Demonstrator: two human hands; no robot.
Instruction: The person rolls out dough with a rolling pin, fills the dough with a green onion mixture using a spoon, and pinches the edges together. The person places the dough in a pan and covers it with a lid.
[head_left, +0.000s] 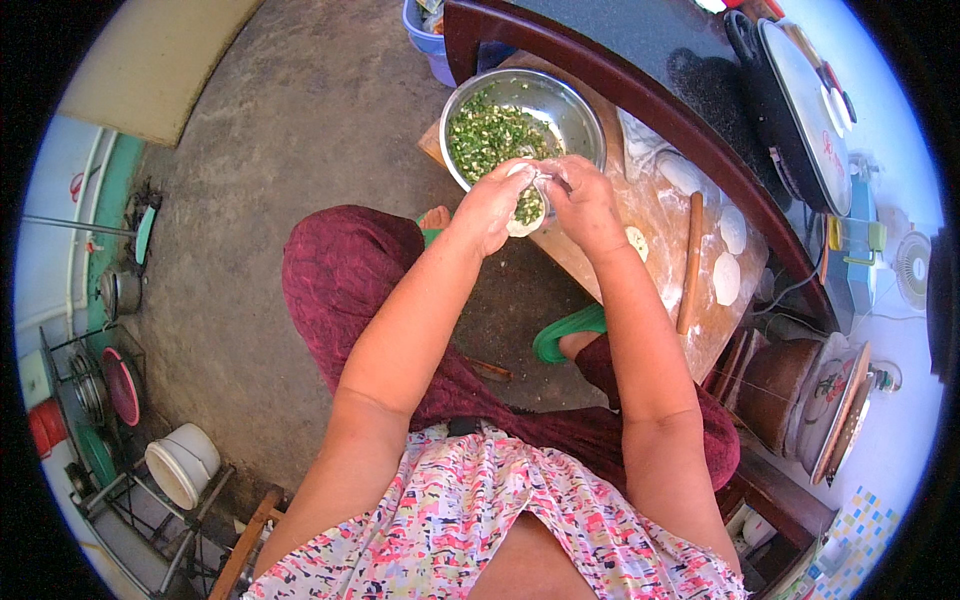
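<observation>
Between my two hands is a round dough wrapper (528, 217) with chopped green filling in its middle. My left hand (493, 202) cups it from the left, thumb on its upper edge. The fingers of my right hand (583, 196) pinch the dough's edge on the other side. Flour whitens the fingers of both hands. Just beyond them stands a steel bowl (581, 112) holding chopped green filling (487, 135). A wooden rolling pin (690, 262) lies on the floured wooden board (652, 285) to the right, with flat dough rounds (726, 278) beside it.
A dark countertop (637, 45) with a red-brown edge runs above the board and carries a lidded electric pan (802, 112). At the right is a brown pot (780, 390). A white bucket (182, 465) sits on a rack at the left. Green slippers (570, 332) are on my feet below.
</observation>
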